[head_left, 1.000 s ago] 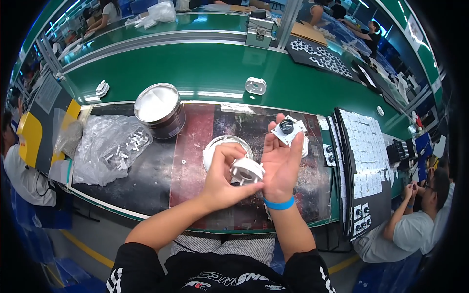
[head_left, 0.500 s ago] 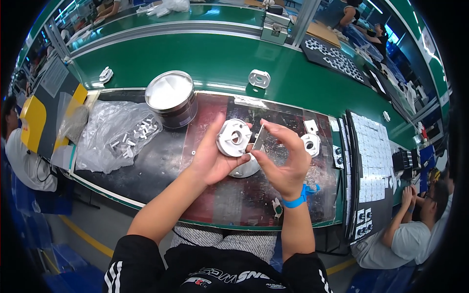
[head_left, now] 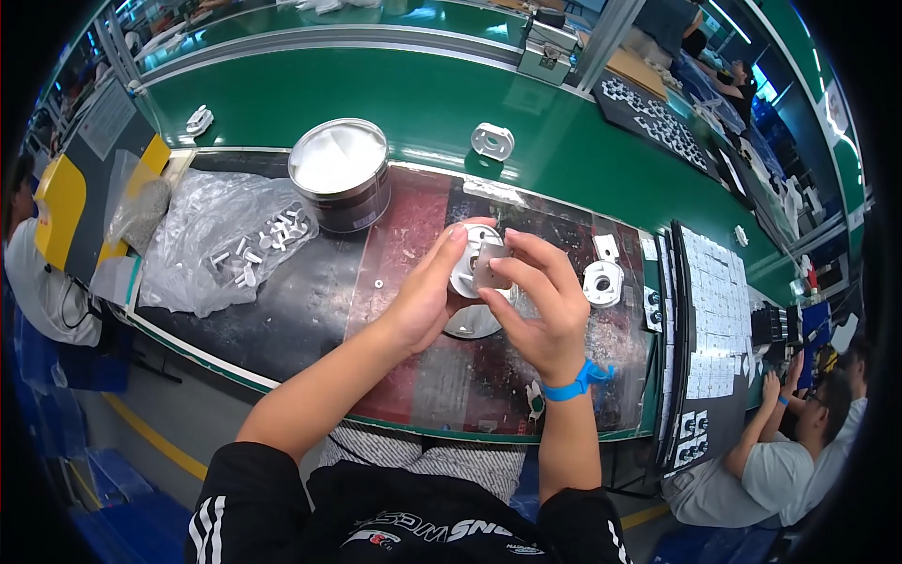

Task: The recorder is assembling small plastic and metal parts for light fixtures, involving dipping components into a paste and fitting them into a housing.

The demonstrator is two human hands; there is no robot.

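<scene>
1. Left hand (head_left: 427, 293) was curled around a white round part (head_left: 463, 279), which was held up near the centre of the frame.
2. By the right hand (head_left: 554, 308), just right of centre, a thin metal plate (head_left: 490, 268) was pinched in a narrow grip between thumb and fingertips.
3. Compared with 0.5 s earlier, the gap between the 2 pieces had been closed up: the plate, then seen nearly edge-on beside the part, had been turned with its flat face to view and brought over the part's right side.
4. From this, the 2 pieces were judged to be at the stage of being lined up; whether the plate was seated or merely touching could not be told.
5. Around the part, a raised rim was seen, with its right side covered by plate and fingers. The plate was shown flat, grey and straight-edged, its far side hidden.
6. Below the hands, a pale disc (head_left: 474, 324) was seen on the dark worktop (head_left: 305, 301); to the right, a white housing (head_left: 603, 297) with 1 round hole was laid.
</scene>
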